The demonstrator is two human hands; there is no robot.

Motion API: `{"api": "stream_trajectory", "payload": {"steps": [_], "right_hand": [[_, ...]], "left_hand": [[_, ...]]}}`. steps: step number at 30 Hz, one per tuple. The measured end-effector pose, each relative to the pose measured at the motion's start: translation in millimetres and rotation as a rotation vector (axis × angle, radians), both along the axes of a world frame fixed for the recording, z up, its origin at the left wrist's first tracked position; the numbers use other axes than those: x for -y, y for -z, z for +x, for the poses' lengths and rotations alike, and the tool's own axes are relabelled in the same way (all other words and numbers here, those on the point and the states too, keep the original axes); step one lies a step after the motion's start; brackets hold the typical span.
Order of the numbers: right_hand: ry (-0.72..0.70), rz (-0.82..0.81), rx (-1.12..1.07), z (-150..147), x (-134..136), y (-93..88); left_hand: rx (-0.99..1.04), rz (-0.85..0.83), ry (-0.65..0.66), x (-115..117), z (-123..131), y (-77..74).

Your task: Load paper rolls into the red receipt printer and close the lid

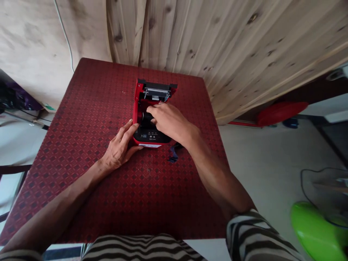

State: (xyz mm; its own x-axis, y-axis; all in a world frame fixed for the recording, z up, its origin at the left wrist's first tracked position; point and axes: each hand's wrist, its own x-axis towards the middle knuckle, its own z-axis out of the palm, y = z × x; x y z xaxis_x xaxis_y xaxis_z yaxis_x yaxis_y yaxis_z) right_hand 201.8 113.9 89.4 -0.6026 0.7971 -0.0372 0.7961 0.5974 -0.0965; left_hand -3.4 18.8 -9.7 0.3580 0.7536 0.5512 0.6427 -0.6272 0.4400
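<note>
A red and black label printer (152, 136) stands on the table with its lid (156, 88) raised at the back. My left hand (119, 146) steadies it at the left side, fingers along the upper edge and thumb by the front corner. My right hand (170, 121) reaches down into the printer from the right. Its fingers are bent around a black roll (147, 117) in the open compartment, and the hand covers much of that roll. A small dark, crumpled strip (173, 155) lies on the table just in front of the printer, near my right forearm.
Beneath everything is a table with a red patterned cover (81, 137). A wooden plank wall (174, 36) rises behind it. To the right on the floor are a bright green plastic object (312, 228) and a dark cable (301, 181). A chair (13, 169) stands at the left.
</note>
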Motion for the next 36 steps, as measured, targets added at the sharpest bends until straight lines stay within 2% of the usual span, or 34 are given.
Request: {"api": "stream_trajectory", "payload": {"steps": [10,15,22,28,30,32,34,36], "right_hand": [[-0.001,-0.122,0.031,-4,-12,-4.1],[-0.030,-0.151,-0.048,1,-12,-3.7],[-0.100,-0.190,-0.401,27,20,-14.4],[-0.076,-0.042,-0.548,34,42,-2.6],[-0.048,0.000,-0.569,34,44,2.1],[-0.014,0.035,-0.571,35,45,6.4],[0.001,0.067,-0.570,35,46,10.2],[-0.005,0.093,-0.561,37,48,13.1]], "left_hand": [[0.019,0.005,0.009,-1,1,0.7],[0.007,-0.006,-0.002,0,1,1.2],[0.012,-0.002,-0.003,-1,0,0.7],[0.019,-0.026,-0.008,2,-2,-0.5],[0.012,-0.047,-0.006,4,-5,-5.6],[0.012,-0.054,-0.008,1,-8,-16.7],[0.015,-0.017,-0.027,-11,-10,-34.8],[-0.014,0.055,-0.054,-34,-8,-57.5]]}}
